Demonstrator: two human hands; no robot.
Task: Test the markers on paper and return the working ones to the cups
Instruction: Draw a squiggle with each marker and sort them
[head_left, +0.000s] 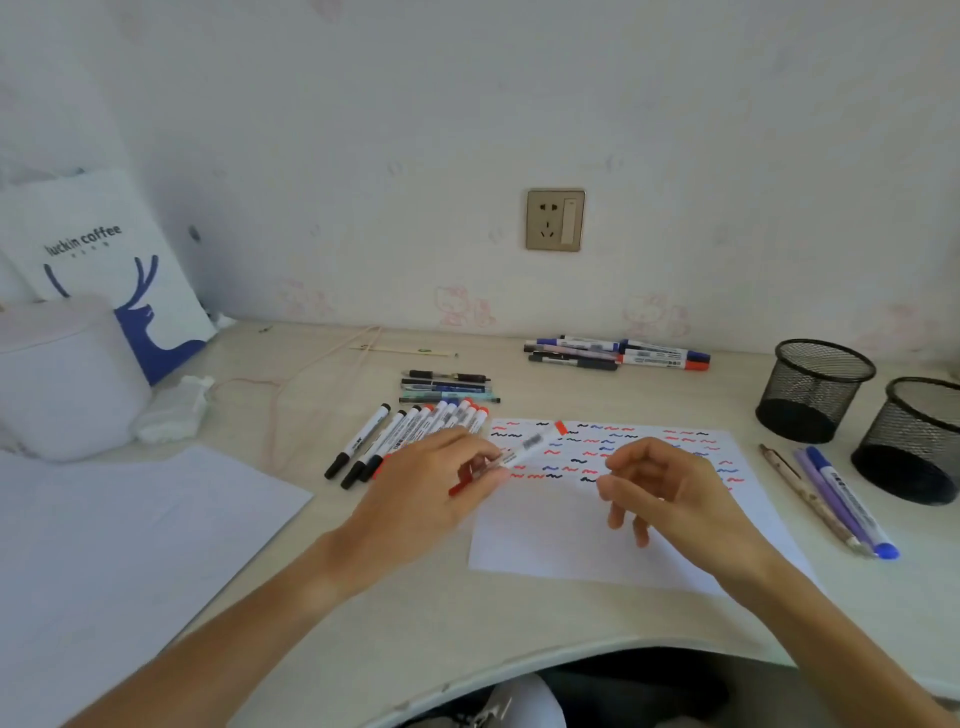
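My left hand (426, 493) pinches a red marker (511, 456) mid-barrel over the paper's (561, 540) left edge; my right hand (670, 488) hovers loosely curled, holding nothing. It looks light, stiff, slick plastic, so I'd grip the barrel, pulling the cap

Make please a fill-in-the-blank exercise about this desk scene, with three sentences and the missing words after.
1. The left hand holds a marker with a ____ cap.
2. The right hand hovers over the paper and holds ____.
3. The two black mesh cups stand at the ____ side of the desk, and no marker shows in them.

Missing words: red; nothing; right
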